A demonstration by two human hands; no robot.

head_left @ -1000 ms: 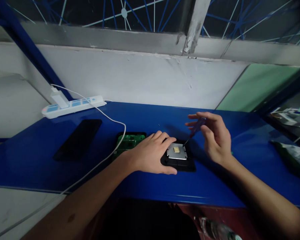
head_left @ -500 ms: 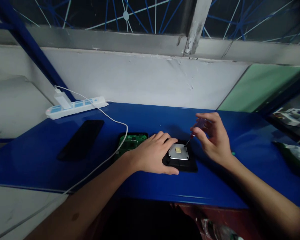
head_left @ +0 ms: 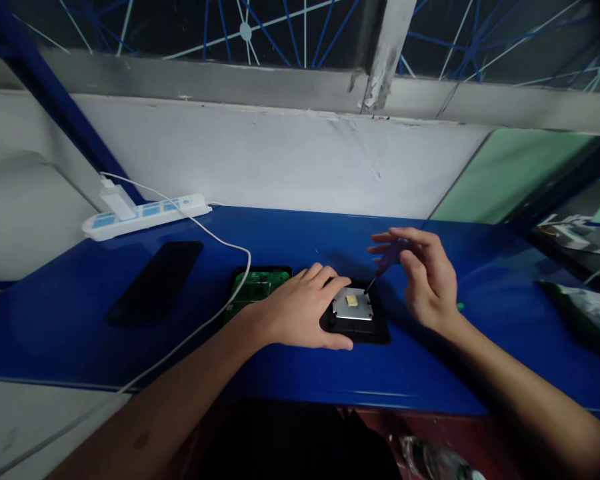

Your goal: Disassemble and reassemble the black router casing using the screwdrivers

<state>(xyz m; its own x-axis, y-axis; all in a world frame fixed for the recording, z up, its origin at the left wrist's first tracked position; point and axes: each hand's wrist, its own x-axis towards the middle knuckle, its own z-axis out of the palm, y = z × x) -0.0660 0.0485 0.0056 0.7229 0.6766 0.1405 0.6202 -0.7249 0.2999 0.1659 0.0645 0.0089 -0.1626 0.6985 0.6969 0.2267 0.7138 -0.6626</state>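
Observation:
A black casing (head_left: 380, 330) lies on the blue table, with a silver metal plate (head_left: 361, 311) in it and a small yellowish square pad (head_left: 351, 301) on the plate. My left hand (head_left: 307, 307) rests on the casing's left side, fingers spread and thumb at its front edge. In my right hand (head_left: 430, 277) is a screwdriver with a purple translucent handle (head_left: 393, 255); its tip meets the plate's far right corner. Left of my left hand, partly covered by it, sits a green circuit board (head_left: 255, 287) in a black shell.
A black phone-like slab (head_left: 155, 283) lies at the left of the blue table (head_left: 300, 373). Behind it is a white power strip (head_left: 150, 217); a white cable (head_left: 195, 339) runs across the table past the circuit board. A shiny bag (head_left: 590, 313) lies far right.
My right hand's fingers have shifted on the screwdriver handle, with the thumb drawn back and the fingers extended further left. The whole view has moved slightly.

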